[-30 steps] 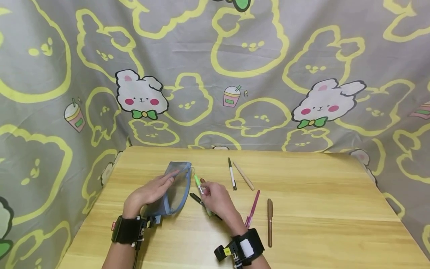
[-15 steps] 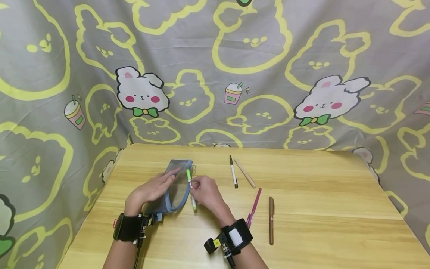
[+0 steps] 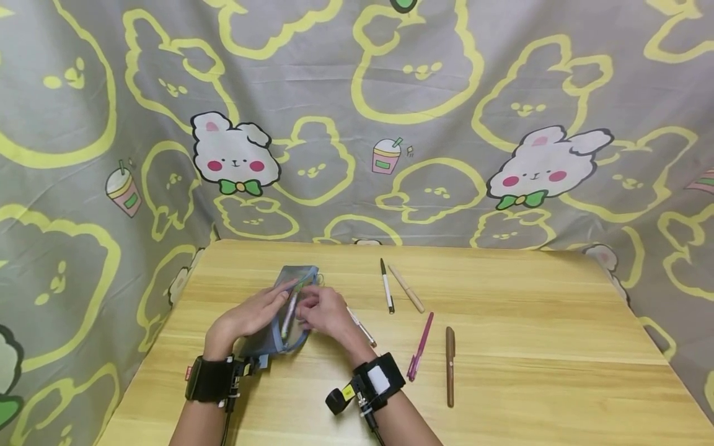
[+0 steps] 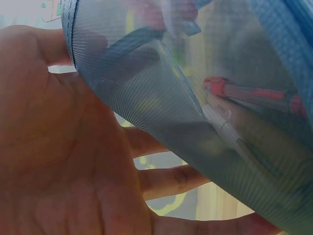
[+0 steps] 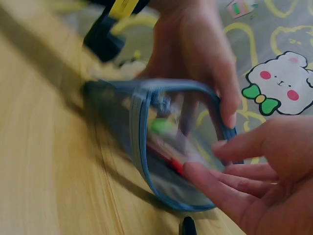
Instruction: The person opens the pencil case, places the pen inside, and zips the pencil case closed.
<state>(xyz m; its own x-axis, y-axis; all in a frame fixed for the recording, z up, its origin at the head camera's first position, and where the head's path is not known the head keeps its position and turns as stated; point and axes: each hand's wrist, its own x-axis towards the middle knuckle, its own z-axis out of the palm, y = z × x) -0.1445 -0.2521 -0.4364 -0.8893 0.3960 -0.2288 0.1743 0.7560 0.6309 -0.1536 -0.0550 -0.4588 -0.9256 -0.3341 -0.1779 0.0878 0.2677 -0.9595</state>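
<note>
A blue-edged mesh pencil pouch (image 3: 263, 342) stands on the table with its zipped mouth facing right. My left hand (image 3: 251, 319) rests against it with straight fingers, spread behind the mesh in the left wrist view. My right hand (image 3: 326, 313) is at the mouth; in the right wrist view its thumb and fingers stand apart at the rim, holding nothing I can see. Inside the pouch lies a green-capped marker (image 3: 290, 314). A red-ended pen (image 4: 254, 94) and a pale pen (image 4: 227, 128) show through the mesh. Blur hides some contents.
A white pen (image 3: 361, 326) lies beside my right wrist. Further right are a magenta pen (image 3: 422, 347) and a brown pen (image 3: 450, 365). Behind them lie a black-and-white pen (image 3: 387, 286) and a tan pen (image 3: 407, 289). A patterned curtain (image 3: 323, 74) rises beyond the table's back edge.
My right hand has carried the green-capped marker left from the table into the pouch and let go of it. The white pen has come into view by my wrist. My left hand stays put.
</note>
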